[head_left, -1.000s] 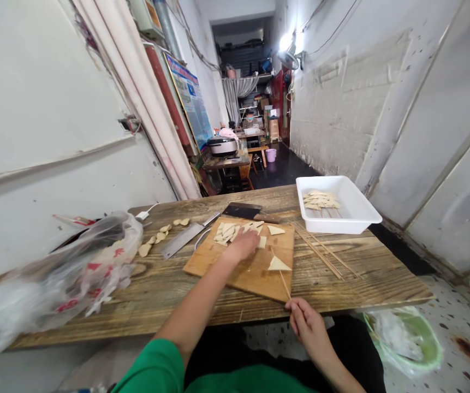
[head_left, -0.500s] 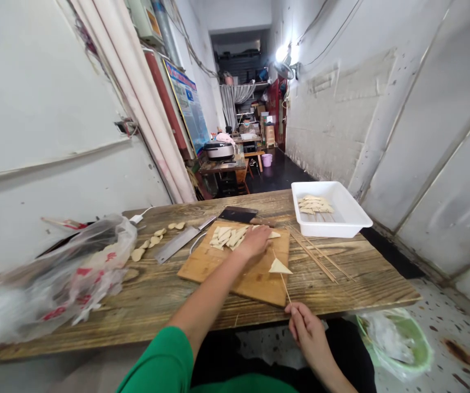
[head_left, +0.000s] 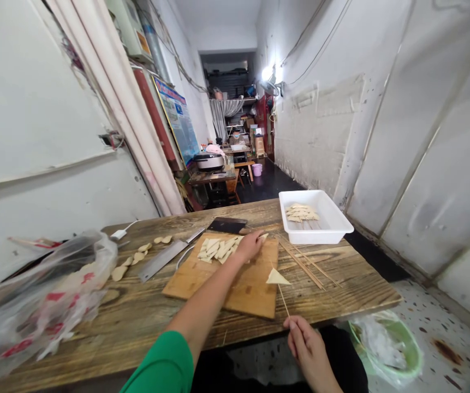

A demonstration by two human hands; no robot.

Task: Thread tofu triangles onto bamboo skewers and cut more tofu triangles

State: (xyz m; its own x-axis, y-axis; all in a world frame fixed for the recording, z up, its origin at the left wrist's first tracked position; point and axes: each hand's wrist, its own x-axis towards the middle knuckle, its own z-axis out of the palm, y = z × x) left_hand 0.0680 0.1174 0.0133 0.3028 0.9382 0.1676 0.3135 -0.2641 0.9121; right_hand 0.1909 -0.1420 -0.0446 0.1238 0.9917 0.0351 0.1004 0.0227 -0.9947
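Note:
My right hand point(head_left: 309, 349) pinches the lower end of a thin wooden skewer point(head_left: 283, 301) at the table's front edge. One pale triangular slice, which looks like tofu point(head_left: 277, 277), is threaded near the skewer's upper end, above the right edge of the wooden cutting board point(head_left: 243, 297). My left hand point(head_left: 251, 245) reaches over the board, its fingers closed on another pale slice point(head_left: 263, 238) at the right end of a pile of cut slices point(head_left: 218, 248). The fingers partly hide that slice.
Right of the board lie loose skewers point(head_left: 306, 267); behind them stands a white tray point(head_left: 337, 236) holding filled skewers. A cleaver point(head_left: 165, 261), a dark-bladed knife point(head_left: 226, 225), uncut pieces point(head_left: 138, 255) and a plastic bag point(head_left: 75, 295) lie leftward. A green bin point(head_left: 412, 349) stands below; a person point(head_left: 237, 138) sits far back.
The view has swung, shifting the scene left and slightly down. My left fingers have closed on the slice at the pile's right end. My right hand still holds the skewer with one slice.

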